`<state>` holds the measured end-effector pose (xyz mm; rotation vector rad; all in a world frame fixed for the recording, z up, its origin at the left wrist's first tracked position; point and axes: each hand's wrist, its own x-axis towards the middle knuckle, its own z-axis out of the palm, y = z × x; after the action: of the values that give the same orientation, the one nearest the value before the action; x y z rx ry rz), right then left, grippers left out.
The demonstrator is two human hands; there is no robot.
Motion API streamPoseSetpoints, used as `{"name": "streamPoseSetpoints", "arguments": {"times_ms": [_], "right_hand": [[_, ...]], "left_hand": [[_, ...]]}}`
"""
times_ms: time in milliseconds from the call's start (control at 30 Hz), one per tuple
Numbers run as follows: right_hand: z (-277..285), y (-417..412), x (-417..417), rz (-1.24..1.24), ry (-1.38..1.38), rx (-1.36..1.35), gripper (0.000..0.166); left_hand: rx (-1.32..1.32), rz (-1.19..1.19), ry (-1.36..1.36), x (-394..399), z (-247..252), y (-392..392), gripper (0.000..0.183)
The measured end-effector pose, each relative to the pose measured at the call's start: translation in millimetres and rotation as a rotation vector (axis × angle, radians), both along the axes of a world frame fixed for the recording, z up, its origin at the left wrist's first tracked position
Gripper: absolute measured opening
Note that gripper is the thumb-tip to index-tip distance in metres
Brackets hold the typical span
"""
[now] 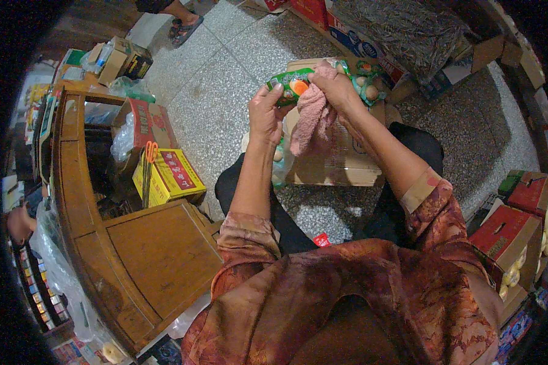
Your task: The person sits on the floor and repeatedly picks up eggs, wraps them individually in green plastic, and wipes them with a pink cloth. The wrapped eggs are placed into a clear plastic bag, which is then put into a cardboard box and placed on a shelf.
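Observation:
Between both hands is a green printed packet (pixel 288 83) with an egg picture on it. My left hand (pixel 266 112) grips its left end, thumb on top. My right hand (pixel 333 86) clutches a pink terry cloth (pixel 311 112) and is at the packet's right end; the cloth hangs down below. Under them is a flattened cardboard box (pixel 333 166). Brown eggs in green packaging (pixel 371 92) lie at its far right. Another egg (pixel 277 156) in a clear and green wrapper is partly hidden behind my left forearm.
A wooden cabinet (pixel 160 255) stands at left, beside a yellow carton (pixel 171 178), orange-handled scissors (pixel 151 153) and a red carton (pixel 148 121). A large open carton (pixel 392 34) is at far right. Red boxes (pixel 507 232) stand near my right elbow. Someone's sandalled foot (pixel 185 29) is on the speckled floor.

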<state>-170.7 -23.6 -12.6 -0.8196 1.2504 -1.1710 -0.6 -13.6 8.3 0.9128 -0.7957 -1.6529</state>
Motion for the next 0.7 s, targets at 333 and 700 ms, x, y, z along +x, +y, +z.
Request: {"name": "streamPoseSetpoints", "arguments": {"times_ms": [333, 700], "right_hand": [[-17.6, -7.1, 2.3, -0.031, 0.173, -0.076, 0.044], [-20.0, -8.7, 3.2, -0.081, -0.090, -0.127, 0.034]], "left_hand": [[-0.001, -0.007, -0.035, 1.0, -0.7, -0.2, 0.021], [0.001, 0.070, 0.081, -4.1, 3.4, 4.8, 0.019]]}}
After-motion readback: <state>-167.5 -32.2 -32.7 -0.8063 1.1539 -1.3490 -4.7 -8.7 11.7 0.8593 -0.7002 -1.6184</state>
